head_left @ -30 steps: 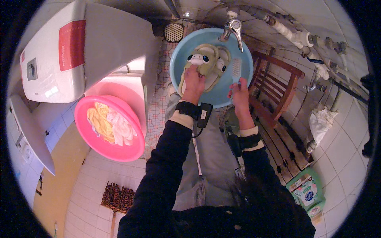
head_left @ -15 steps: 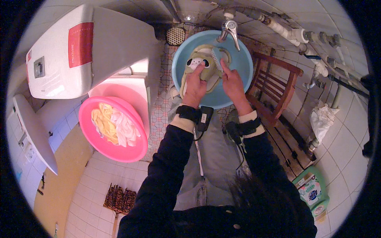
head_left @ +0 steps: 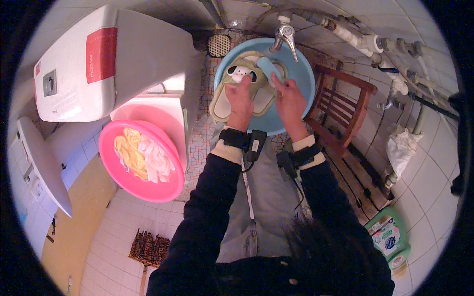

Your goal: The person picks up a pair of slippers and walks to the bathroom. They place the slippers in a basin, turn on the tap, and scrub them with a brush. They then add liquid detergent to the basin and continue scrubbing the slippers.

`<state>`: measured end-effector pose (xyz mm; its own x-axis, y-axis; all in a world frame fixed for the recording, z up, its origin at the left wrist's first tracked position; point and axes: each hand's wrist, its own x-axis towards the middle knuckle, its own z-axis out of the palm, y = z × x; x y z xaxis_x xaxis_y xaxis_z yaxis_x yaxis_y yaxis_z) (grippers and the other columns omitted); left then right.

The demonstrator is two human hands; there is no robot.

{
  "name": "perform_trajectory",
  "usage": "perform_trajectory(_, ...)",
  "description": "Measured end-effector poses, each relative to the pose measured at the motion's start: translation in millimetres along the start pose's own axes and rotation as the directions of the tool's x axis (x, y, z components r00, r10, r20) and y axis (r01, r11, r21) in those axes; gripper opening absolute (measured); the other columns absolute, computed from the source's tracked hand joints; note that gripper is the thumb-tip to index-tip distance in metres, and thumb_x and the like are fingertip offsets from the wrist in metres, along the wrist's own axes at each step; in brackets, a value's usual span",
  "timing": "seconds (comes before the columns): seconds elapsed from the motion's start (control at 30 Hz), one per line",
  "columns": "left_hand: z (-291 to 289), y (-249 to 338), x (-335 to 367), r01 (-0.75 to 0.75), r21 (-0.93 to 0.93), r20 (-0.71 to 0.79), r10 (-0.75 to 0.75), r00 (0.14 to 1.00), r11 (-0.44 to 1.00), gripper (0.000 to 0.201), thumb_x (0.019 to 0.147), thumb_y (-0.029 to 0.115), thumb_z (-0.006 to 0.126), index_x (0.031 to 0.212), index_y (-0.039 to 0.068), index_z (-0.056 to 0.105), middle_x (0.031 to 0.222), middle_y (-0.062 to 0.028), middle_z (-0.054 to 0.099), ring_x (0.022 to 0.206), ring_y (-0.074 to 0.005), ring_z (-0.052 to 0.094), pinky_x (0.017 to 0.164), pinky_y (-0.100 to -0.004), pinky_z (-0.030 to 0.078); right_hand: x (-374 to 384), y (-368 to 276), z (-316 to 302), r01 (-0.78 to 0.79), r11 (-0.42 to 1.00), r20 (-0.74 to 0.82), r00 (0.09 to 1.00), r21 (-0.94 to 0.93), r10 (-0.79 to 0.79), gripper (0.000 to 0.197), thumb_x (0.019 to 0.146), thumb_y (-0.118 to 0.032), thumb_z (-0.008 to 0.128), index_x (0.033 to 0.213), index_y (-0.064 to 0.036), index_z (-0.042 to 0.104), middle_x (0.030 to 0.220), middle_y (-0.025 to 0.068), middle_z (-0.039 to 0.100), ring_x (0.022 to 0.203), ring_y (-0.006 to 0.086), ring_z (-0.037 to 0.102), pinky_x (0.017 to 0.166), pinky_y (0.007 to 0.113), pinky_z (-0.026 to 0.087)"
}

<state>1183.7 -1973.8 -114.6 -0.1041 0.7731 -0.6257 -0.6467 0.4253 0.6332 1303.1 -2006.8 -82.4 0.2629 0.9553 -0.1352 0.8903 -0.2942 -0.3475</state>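
Observation:
A light-green slipper (head_left: 222, 106) with a white dog face with black ears on its strap rests across the left part of the blue basin (head_left: 307, 74). My left hand (head_left: 239, 106) grips it by the strap, thumb on the dog face. A second green slipper (head_left: 266, 98) lies in the basin, partly hidden behind the first slipper and my hands. In my right hand (head_left: 291, 106) is a light-blue scrubbing brush (head_left: 268, 68), its back facing up. The brush's head is beside the strap; whether its bristles touch the slipper is hidden.
Above the basin's far edge hangs a metal faucet (head_left: 285, 37). A wooden chair (head_left: 340, 103) stands close on the right, with a green detergent bottle (head_left: 387, 237) nearer me. On the left are a white appliance (head_left: 133, 64) and a pink basin (head_left: 140, 190) with yellow and pink cloths.
The held slipper has shifted left and toward me, its heel now over the basin rim. The brush has turned from showing its bristles to showing its blue back.

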Motion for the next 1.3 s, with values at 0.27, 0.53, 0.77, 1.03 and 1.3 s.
perform_trajectory(0.27,0.8,8.9,-9.8,0.023,0.064,-0.009,-0.022,1.000,0.998,0.028,0.071,0.000,0.062,0.099,-0.001,0.057,0.092,-0.0061,0.060,0.082,-0.0133,0.056,0.073,-0.0283,0.046,-2.9,-7.0,-10.3,0.002,1.000,0.032,0.999,0.023,-0.003,0.055,0.076,-0.003,0.055,0.122,-0.0337,0.050,0.083,0.0076,0.052,0.073,0.0273,0.056,0.060,0.037,0.045)
perform_trajectory(0.53,9.1,15.4,-22.9,0.091,0.146,-0.046,-0.085,0.995,0.985,0.029,0.073,0.000,0.064,0.100,-0.001,0.056,0.094,-0.0068,0.060,0.082,-0.0138,0.057,0.070,-0.0269,0.046,-8.3,0.7,-11.5,0.096,0.970,0.005,0.995,0.225,-0.100,0.057,0.074,0.003,0.054,0.126,-0.0209,0.048,0.088,0.0139,0.052,0.079,0.0315,0.054,0.070,0.038,0.046)
perform_trajectory(0.77,26.3,27.7,-19.3,-0.011,0.126,0.037,0.006,0.999,0.992,0.027,0.072,0.000,0.064,0.098,-0.001,0.057,0.093,-0.0059,0.060,0.079,-0.0137,0.057,0.065,-0.0280,0.047,-7.3,0.7,-36.6,0.066,0.908,0.060,0.993,0.415,-0.099,0.058,0.074,0.006,0.052,0.127,-0.0147,0.044,0.106,0.0159,0.054,0.091,0.0348,0.054,0.078,0.037,0.045)
perform_trajectory(1.03,35.5,19.2,-24.8,-0.026,0.142,-0.095,0.039,0.995,0.990,0.030,0.068,0.000,0.067,0.095,-0.003,0.055,0.091,-0.0084,0.059,0.076,-0.0142,0.056,0.065,-0.0281,0.046,-12.6,-1.3,-50.9,-0.121,0.939,0.218,0.975,0.323,0.051,0.048,0.077,0.003,0.052,0.121,-0.0152,0.050,0.105,0.0153,0.054,0.092,0.0353,0.055,0.076,0.039,0.045)
perform_trajectory(1.3,30.9,14.3,-23.2,-0.055,0.161,-0.047,0.064,0.997,0.985,0.028,0.071,0.006,0.064,0.095,-0.005,0.056,0.087,-0.0107,0.060,0.072,-0.0217,0.060,0.063,-0.0345,0.051,-12.6,3.7,-56.3,-0.042,0.968,0.168,0.986,0.247,0.000,0.045,0.079,-0.001,0.051,0.122,-0.0155,0.049,0.102,0.0157,0.054,0.086,0.0357,0.054,0.073,0.040,0.045)
